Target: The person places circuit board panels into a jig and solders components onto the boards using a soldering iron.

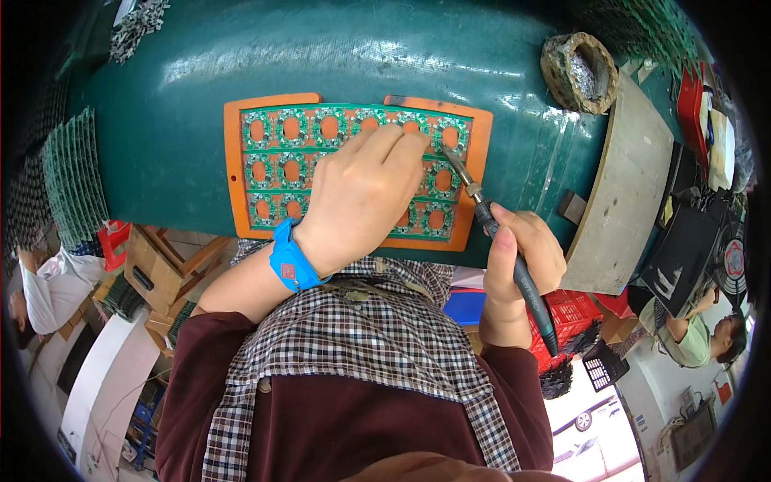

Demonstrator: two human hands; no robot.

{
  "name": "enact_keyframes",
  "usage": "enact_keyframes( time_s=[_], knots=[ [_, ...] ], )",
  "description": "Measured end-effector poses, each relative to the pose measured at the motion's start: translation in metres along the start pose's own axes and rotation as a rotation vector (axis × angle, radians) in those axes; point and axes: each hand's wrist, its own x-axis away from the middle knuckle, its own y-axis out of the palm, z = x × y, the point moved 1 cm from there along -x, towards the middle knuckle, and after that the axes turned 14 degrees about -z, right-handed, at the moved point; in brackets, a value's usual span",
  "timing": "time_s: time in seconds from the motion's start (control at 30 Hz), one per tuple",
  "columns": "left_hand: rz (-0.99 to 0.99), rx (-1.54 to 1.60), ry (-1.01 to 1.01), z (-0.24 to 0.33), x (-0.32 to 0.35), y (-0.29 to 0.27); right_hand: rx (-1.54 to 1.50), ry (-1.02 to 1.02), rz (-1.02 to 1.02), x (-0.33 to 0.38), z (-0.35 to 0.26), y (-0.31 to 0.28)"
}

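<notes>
A panel of round green circuit boards [291, 151] lies in an orange frame [234, 181] on the green table. My left hand [361, 193], with a blue band [291, 257] round its wrist, reaches across the panel. Its fingers are bunched together over the right part of the top row; anything between them is hidden. In my right hand [530, 253] is a soldering iron [536, 305], gripped by its dark handle. The iron's metal tip points up and left, at the last board in the top row, close to my left fingertips. Whether it touches the board, I cannot tell.
A thick round pot [580, 72] with silvery contents stands at the far right. A grey slab [618, 201] and a small dark block [572, 206] are at the right. Green boards [76, 177] stand stacked at the left. Other people sit at both sides.
</notes>
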Motion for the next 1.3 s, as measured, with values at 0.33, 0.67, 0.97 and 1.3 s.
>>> enact_keyframes(
  time_s=[0.33,0.67,0.97,1.3],
  knots=[
    [0.021,-0.01,-0.073,-0.001,-0.004,-0.02,0.093,-0.093,-0.001,-0.009,-0.007,-0.006],
    [0.045,0.004,0.005,-0.01,-0.006,-0.01,0.073,-0.119,-0.043,-0.018,-0.007,0.012],
    [-0.08,0.171,-0.058,0.001,0.021,-0.016,0.053,-0.096,-0.003,0.01,-0.018,0.005],
    [-0.121,0.193,-0.044,0.003,0.025,-0.018,0.072,-0.067,-0.018,0.021,-0.022,0.009]
  ],
)
